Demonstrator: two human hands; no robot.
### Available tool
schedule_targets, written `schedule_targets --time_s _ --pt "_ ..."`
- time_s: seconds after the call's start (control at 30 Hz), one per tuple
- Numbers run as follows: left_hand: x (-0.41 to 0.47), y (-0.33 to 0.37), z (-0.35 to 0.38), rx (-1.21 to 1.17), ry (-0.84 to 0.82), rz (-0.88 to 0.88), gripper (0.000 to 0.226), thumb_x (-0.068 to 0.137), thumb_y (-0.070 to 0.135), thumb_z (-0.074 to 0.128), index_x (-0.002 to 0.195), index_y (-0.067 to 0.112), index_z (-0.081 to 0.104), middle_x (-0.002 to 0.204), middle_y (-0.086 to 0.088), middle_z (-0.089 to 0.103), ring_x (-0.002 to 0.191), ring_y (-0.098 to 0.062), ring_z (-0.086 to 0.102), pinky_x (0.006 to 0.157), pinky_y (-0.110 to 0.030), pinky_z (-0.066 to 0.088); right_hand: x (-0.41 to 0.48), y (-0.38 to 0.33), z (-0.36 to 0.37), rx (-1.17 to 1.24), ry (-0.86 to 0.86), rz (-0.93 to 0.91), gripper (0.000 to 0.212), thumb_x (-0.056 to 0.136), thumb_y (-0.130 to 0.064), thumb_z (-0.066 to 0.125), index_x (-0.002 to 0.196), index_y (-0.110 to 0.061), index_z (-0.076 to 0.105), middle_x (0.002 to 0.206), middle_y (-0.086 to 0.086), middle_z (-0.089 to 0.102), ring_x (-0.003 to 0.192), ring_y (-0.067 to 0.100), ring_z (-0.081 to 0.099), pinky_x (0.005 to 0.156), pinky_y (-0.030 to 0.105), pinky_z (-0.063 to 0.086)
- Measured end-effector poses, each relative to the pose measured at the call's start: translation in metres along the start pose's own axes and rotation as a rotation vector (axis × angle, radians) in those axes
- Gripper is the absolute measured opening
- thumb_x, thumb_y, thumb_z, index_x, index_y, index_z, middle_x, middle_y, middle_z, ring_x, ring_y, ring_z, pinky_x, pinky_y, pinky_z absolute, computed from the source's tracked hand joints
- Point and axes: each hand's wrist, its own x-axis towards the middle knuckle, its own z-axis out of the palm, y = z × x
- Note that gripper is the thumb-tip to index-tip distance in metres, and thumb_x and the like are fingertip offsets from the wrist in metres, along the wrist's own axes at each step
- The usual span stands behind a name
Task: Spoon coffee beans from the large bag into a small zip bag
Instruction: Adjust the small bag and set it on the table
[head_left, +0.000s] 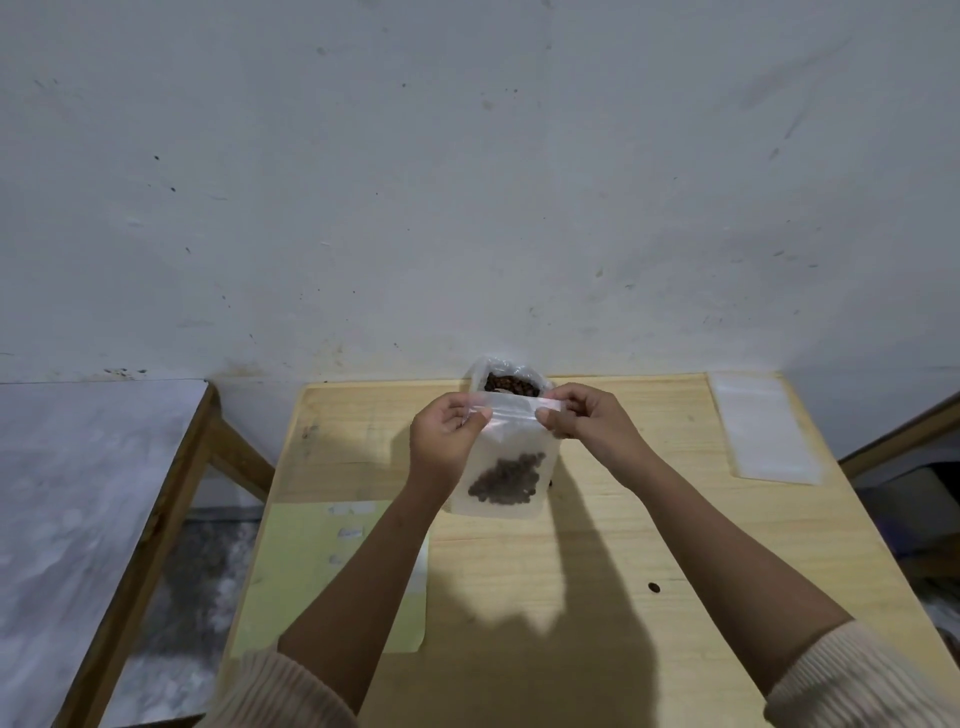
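A small frosted zip bag (506, 467) hangs upright above the wooden table (597, 545), with a clump of dark coffee beans (506, 479) in its lower half. My left hand (447, 434) pinches the left end of its zip strip. At the strip's right end my right hand (584, 418) pinches it too. Right behind the small bag stands the large clear bag (506, 379), open at the top and showing brown beans. No spoon is in view.
A stack of empty zip bags (763, 426) lies at the table's far right. A pale green sheet (332, 571) lies at the front left. One loose bean (653, 587) sits on the table. A white-topped bench (88, 493) stands to the left; the wall is close behind.
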Motion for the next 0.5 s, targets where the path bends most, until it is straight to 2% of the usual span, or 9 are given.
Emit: schedule_targets --time_s 0.1,0.17,0.23,0.3,0.4,0.5 --pt "-0.007 -0.013 -0.008 -0.03 0.062 -0.111 0.03 0.068 0.021 0.078 0.093 0.007 0.069 0.083 -0.012 0.07 0.075 -0.024 0.067 0.072 -0.036 0.057 -0.003 0.01 0.002 -0.002 -0.009 0.057 0.014 0.08 0.001 0.068 0.08 -0.012 0.065 0.064 0.003 0.052 0.054 0.005 0.058 0.061 0.019 0.053" --pt "-0.016 -0.024 -0.013 -0.003 0.083 -0.188 0.036 0.064 0.023 0.079 0.095 0.006 0.07 0.083 -0.013 0.072 0.073 -0.022 0.069 0.07 -0.033 0.057 -0.007 0.019 0.003 -0.043 -0.024 0.129 0.01 0.079 0.003 0.069 0.077 -0.005 0.064 0.055 -0.001 0.055 0.048 0.004 0.056 0.055 0.018 0.052" --pt "-0.027 -0.037 -0.014 0.009 0.068 -0.225 0.028 0.071 0.012 0.079 0.095 0.002 0.07 0.078 -0.013 0.072 0.068 -0.018 0.069 0.069 -0.029 0.057 -0.01 0.033 0.004 -0.102 -0.073 0.203 0.008 0.078 0.004 0.07 0.083 0.005 0.064 0.058 0.001 0.061 0.047 0.007 0.057 0.053 0.018 0.052" --pt "-0.041 -0.049 -0.015 -0.043 0.07 -0.249 0.018 0.076 0.002 0.073 0.093 -0.003 0.068 0.073 -0.014 0.07 0.063 -0.016 0.069 0.066 -0.024 0.055 -0.015 0.045 0.005 -0.124 -0.095 0.257 0.013 0.077 0.004 0.07 0.086 0.01 0.064 0.069 0.009 0.065 0.054 0.013 0.059 0.056 0.02 0.054" --pt "-0.056 -0.068 -0.013 -0.072 0.121 -0.3 0.018 0.079 -0.001 0.07 0.096 -0.003 0.067 0.077 -0.015 0.065 0.062 -0.013 0.069 0.06 -0.018 0.053 -0.024 0.064 0.009 -0.149 -0.059 0.296 0.009 0.075 0.001 0.073 0.077 0.0 0.065 0.062 0.003 0.065 0.06 0.018 0.06 0.06 0.025 0.055" --pt "-0.068 -0.088 -0.011 -0.023 0.181 -0.31 0.016 0.08 0.001 0.07 0.096 0.003 0.069 0.08 -0.01 0.07 0.067 -0.013 0.07 0.064 -0.019 0.052 -0.034 0.085 0.017 -0.232 0.023 0.271 0.012 0.073 -0.001 0.075 0.074 -0.008 0.066 0.061 0.002 0.061 0.065 0.021 0.06 0.07 0.035 0.055"
